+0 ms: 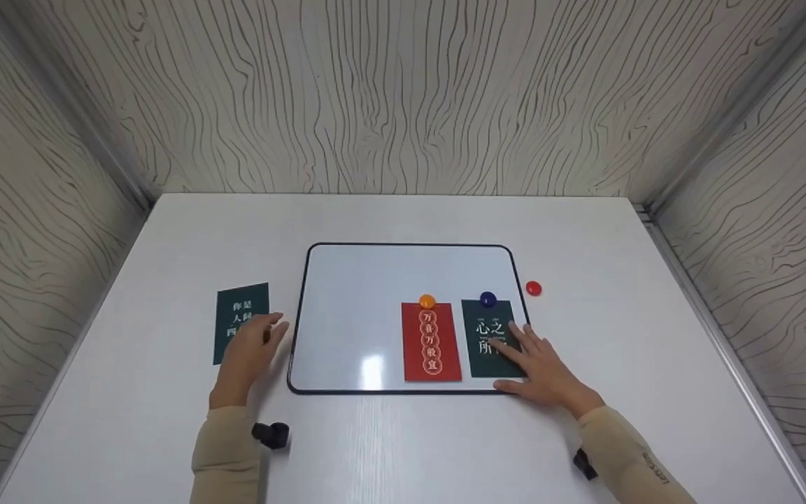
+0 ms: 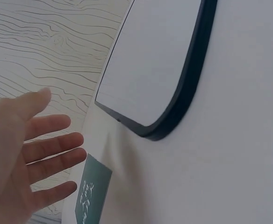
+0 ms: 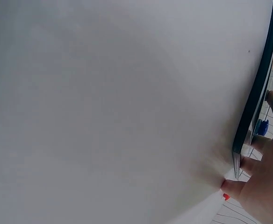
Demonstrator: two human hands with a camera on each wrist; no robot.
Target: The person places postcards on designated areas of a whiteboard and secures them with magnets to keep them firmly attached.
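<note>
A whiteboard (image 1: 354, 315) with a black rim lies flat on the table. On its right part are a red card (image 1: 413, 350) under an orange round magnet (image 1: 427, 302) and a dark green card (image 1: 476, 364) under a blue magnet (image 1: 488, 299). My right hand (image 1: 546, 371), fingers spread, rests over that green card and the board's right edge. Left of the board lies another dark green card (image 1: 224, 315), partly covered in the head view by my left hand (image 1: 245, 357). In the left wrist view that hand (image 2: 38, 158) holds nothing, its fingers apart and relaxed.
Just off the board's upper right edge, a red magnet (image 1: 534, 288) lies on the white table (image 1: 403, 455). Wood-grain panels (image 1: 389, 98) stand behind the table and on both sides. Black wrist cameras, the left one (image 1: 271, 435) among them, stick out at the sleeves.
</note>
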